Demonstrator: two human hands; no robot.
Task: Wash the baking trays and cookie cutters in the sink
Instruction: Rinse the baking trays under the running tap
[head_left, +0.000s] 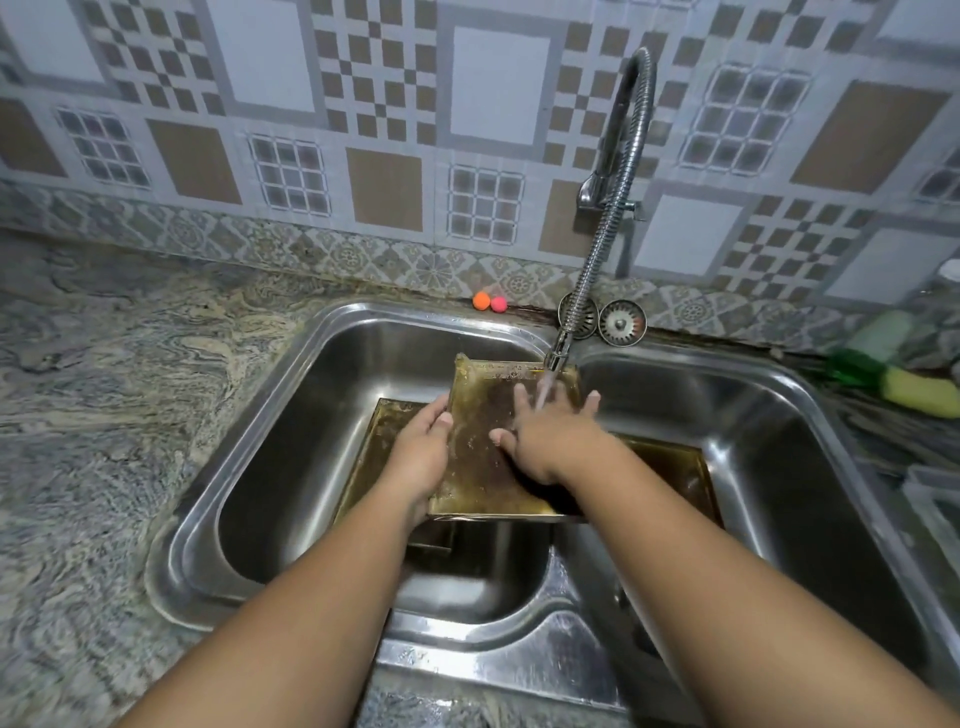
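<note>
Head view, entries from left to right. We list first a marbled stone countertop, which runs along the left side and behind the basins. Next comes a steel double sink set into it. Over the left basin we note the left hand, thumb on the upper face and fingers curled under the left edge of a baking tray, which it grips. That tray is brown and stained, wet, and tilted with its far edge raised toward the wall. Below it we record a second tray, dark, lying low in the sink and showing on both sides of the held one. At the back rim sit two small balls, one orange and one pink, touching each other. The right hand lies flat on the upper tray's face, fingers spread wide and holding nothing. A water stream falls on its fingers from a flexible metal faucet mounted on the tiled wall. Two round strainer plugs stand side by side behind the spout. On the far right counter we enter a yellow sponge beside a blurred green item that we cannot identify.
</note>
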